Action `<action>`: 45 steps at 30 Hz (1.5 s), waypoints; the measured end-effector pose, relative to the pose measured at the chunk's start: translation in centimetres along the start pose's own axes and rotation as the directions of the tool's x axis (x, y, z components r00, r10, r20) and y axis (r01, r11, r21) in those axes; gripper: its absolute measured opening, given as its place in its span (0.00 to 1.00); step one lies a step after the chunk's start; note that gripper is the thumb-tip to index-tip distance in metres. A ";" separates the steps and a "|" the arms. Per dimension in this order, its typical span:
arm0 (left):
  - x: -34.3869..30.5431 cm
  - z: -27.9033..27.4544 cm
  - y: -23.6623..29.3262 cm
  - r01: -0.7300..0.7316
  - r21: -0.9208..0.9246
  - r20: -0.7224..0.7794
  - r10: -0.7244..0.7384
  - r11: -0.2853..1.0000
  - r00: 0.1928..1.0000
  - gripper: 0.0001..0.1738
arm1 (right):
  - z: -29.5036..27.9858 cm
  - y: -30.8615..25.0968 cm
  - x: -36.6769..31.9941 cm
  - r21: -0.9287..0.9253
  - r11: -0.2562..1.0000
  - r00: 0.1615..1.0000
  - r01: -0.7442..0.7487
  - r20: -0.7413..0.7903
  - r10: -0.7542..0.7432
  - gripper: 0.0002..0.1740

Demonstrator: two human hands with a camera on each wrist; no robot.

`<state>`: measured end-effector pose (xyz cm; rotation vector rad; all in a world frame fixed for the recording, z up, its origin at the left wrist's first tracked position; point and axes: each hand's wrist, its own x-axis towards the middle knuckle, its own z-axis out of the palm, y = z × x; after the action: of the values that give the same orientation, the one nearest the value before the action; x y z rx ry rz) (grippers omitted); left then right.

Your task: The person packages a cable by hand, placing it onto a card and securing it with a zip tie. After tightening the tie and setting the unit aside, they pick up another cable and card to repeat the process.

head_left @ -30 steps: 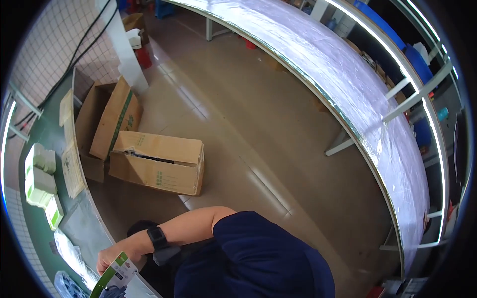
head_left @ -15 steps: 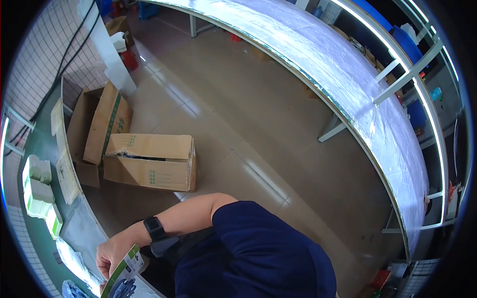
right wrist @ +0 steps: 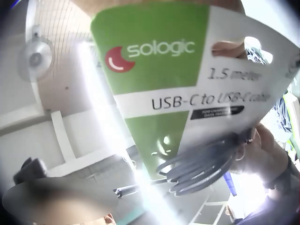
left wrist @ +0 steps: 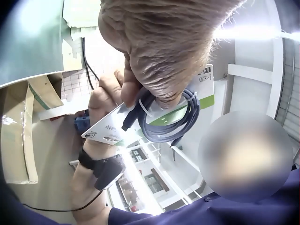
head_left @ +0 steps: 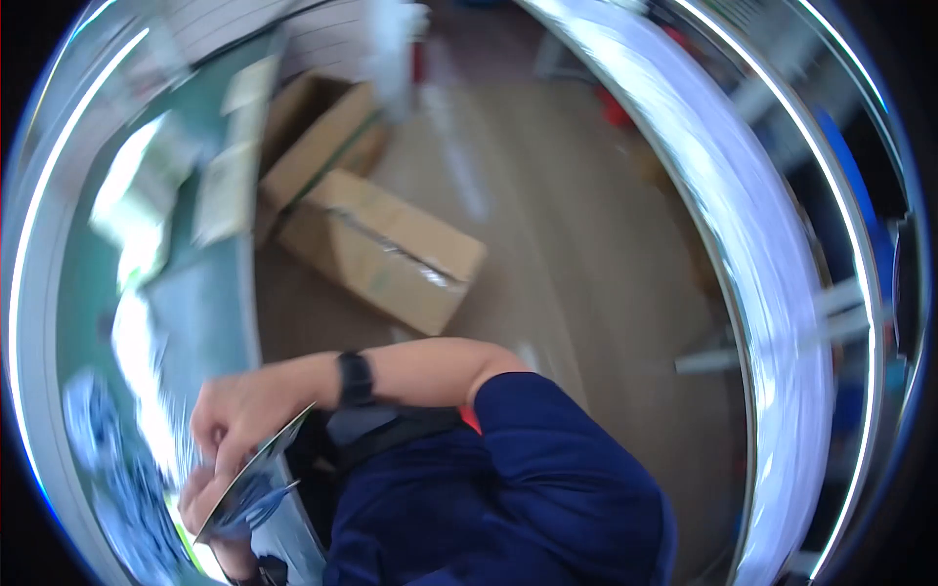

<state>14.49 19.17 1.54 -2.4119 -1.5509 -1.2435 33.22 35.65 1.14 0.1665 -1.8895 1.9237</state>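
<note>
Tan floor fills the middle of my head feed, which is smeared with motion, and the green worktable (head_left: 195, 322) curves down one side of it. On the floor just beside the worktable I see two cardboard cartons. The nearer carton (head_left: 381, 249) has its flaps folded shut, so I cannot see inside it. The farther carton (head_left: 318, 137) stands with its flaps up, its contents lost in the blur. Pale packs (head_left: 137, 186) lie on the worktable's far stretch, too blurred for me to read. Across the floor from the worktable runs a long bench (head_left: 782, 293) under shiny film. At the worktable's near end, close against the person's dark blue shirt (head_left: 489, 488), both hands hold up a printed card (right wrist: 164, 93). It is green and white and marked sologic, USB-C to USB-C cable, 1.5 meter. A coil of grey-blue cable (left wrist: 173, 124) lies against the card, bound by a white tie (left wrist: 143, 108). The right hand (left wrist: 105, 101), with a black watch (left wrist: 86, 159) on its wrist, grips the card by one edge, fingers curled round it. The left hand (left wrist: 164, 47) has its fingertips curled down onto the coil, pinching the cable at the tie. One dark plug (left wrist: 125, 125) of the cable sticks out over the card's white part.
</note>
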 end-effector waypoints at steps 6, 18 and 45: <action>-2.1 -4.8 2.4 0.062 -0.171 -0.092 -0.079 0.983 0.993 0.17 | 2.2 -0.9 8.5 -0.227 0.969 0.975 0.100 0.217 -0.050 0.03; -13.2 -8.7 5.7 0.387 -0.222 -0.481 -0.446 0.895 0.755 0.15 | 13.5 -0.4 13.9 -0.114 0.992 0.881 0.060 0.473 0.001 0.04; -19.2 -12.9 0.0 -0.135 -0.925 -0.378 -0.903 0.356 0.206 0.19 | 21.1 7.9 21.7 -0.190 0.982 1.000 0.003 0.018 0.000 0.19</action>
<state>3.06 -0.65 -1.57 -0.3871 -1.2903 -3.3072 6.15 20.08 3.41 0.1269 -2.0702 1.7332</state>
